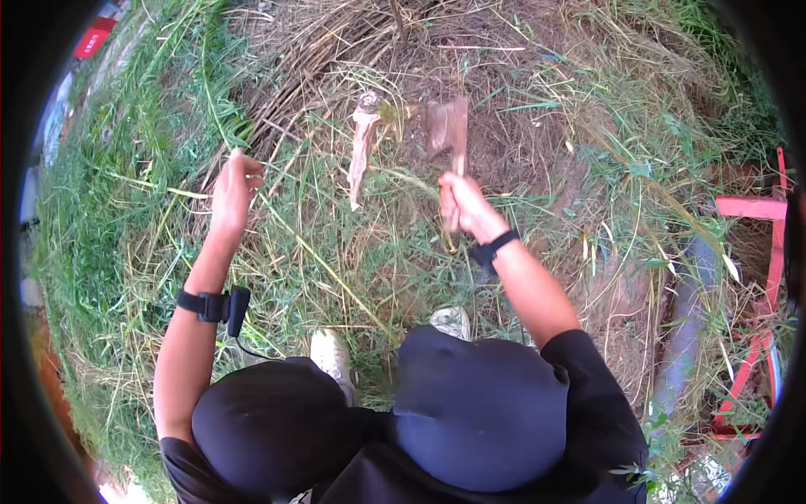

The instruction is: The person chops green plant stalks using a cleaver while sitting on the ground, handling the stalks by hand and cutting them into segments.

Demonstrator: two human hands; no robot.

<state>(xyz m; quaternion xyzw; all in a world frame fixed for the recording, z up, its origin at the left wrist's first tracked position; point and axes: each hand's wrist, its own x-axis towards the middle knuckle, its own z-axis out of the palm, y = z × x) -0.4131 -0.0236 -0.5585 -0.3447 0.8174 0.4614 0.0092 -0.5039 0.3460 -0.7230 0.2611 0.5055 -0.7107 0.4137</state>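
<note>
My right hand (464, 204) is closed around the handle of a cleaver (447, 128), whose broad, brownish blade is slightly blurred and points away from me. To the left of the blade, a pale, rough piece of wood (361, 151) lies on the grass, narrowing to a point at its near end. My left hand (233, 186) hovers over the grass farther left, fingers loosely bent and apart, with nothing visible in it. A black strap with a small device (217, 307) circles my left forearm, and a dark band (495, 249) sits on my right wrist.
Dry stalks (294, 71) are heaped at the far side, with a thin upright stem (398, 23) among them. A red metal frame (760, 319) and a grey pipe-like length (684, 344) lie at the right. My knees (483, 412) and pale shoes (332, 357) are close below.
</note>
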